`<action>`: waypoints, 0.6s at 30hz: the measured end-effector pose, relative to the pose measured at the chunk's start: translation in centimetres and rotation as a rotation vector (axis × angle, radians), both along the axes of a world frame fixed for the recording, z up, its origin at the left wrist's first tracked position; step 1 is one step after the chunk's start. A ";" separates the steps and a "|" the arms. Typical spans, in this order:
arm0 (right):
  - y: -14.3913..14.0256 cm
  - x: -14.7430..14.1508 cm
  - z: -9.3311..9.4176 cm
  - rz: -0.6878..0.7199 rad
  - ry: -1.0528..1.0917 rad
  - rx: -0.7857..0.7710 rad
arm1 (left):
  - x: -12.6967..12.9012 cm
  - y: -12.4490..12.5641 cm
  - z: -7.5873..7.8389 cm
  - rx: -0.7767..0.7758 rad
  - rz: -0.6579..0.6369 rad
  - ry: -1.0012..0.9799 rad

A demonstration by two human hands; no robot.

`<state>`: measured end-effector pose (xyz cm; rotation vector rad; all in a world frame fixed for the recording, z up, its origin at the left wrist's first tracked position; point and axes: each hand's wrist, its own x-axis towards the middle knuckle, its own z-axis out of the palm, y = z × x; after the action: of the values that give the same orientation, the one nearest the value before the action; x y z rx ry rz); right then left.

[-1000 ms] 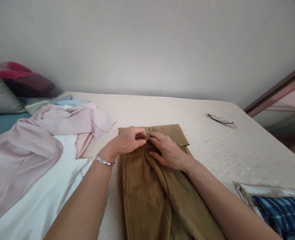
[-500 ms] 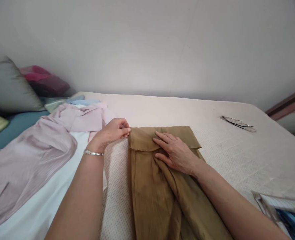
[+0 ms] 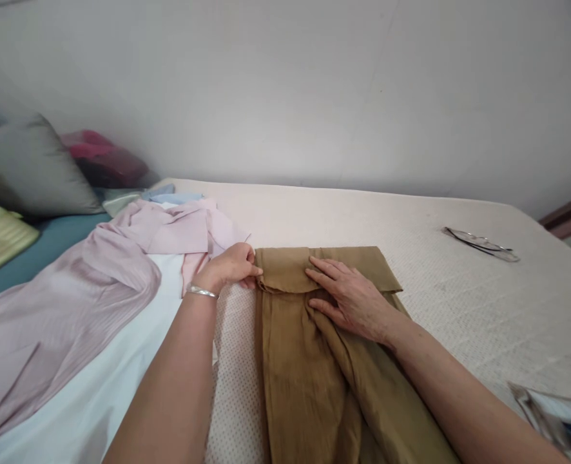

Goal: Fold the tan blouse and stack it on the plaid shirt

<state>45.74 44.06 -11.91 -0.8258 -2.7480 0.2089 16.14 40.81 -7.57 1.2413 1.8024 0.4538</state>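
An olive-brown garment (image 3: 300, 367) lies lengthwise before me, its far end turned over into a flat band (image 3: 283, 267). What kind of garment it is, I cannot tell. At the band's left edge my left hand (image 3: 234, 265) pinches the cloth near the lower corner between thumb and fingers; a silver bangle (image 3: 202, 292) circles that wrist. My right hand (image 3: 350, 296) lies palm down over the band and the cloth below it, fingers spread. Gathers run from under the right hand toward me.
Left of the garment lie pale pink clothing (image 3: 96, 283) and a white cloth (image 3: 135, 348). A grey cushion (image 3: 38, 167) stands behind them. Eyeglasses (image 3: 481, 245) rest on the pale bedspread (image 3: 440, 316) at right. A wall (image 3: 285, 90) rises behind the bed.
My left hand has shifted from the band's upper left corner down to its lower left corner. The right hand stays on the cloth. The view has turned slightly left.
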 end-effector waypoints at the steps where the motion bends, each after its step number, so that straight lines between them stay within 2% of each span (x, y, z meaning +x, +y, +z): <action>1: 0.0 0.0 0.0 0.000 -0.002 0.002 | 0.0 0.1 0.4 0.054 -0.011 0.139; 3: -0.1 -0.1 0.1 -0.002 -0.002 0.004 | 0.6 0.4 1.2 0.293 0.046 0.410; 5: -0.2 -0.1 0.2 -0.007 0.004 0.000 | 2.0 0.7 1.3 0.584 0.082 0.499; 6: -0.2 -0.1 0.3 -0.008 0.005 -0.004 | 2.8 0.9 0.9 0.684 0.015 0.453; 7: -0.2 0.0 0.4 -0.008 0.004 -0.007 | 3.7 1.0 0.2 0.737 -0.109 0.382; 9: -0.3 0.0 0.6 -0.011 -0.002 -0.011 | 5.3 1.2 -1.7 0.713 -0.378 0.284; 10: -0.3 0.0 0.6 -0.016 -0.006 -0.011 | 5.9 1.3 -2.7 0.663 -0.464 0.275; 11: -0.4 -0.1 0.7 -0.023 -0.011 -0.010 | 6.5 1.3 -3.5 0.617 -0.502 0.286; 13: -0.5 -0.2 0.6 -0.032 -0.015 -0.011 | 7.6 1.2 -4.4 0.597 -0.482 0.306; 15: -0.6 -0.5 0.5 -0.029 -0.012 -0.025 | 8.8 1.1 -4.5 0.650 -0.476 0.287; 18: -0.5 -0.4 0.9 -0.019 0.003 -0.068 | 10.4 0.9 -3.9 0.665 -0.568 0.265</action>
<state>45.33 43.58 -11.03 -0.8682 -2.7427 0.3002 26.59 41.75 -11.45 2.2785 1.4370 0.5972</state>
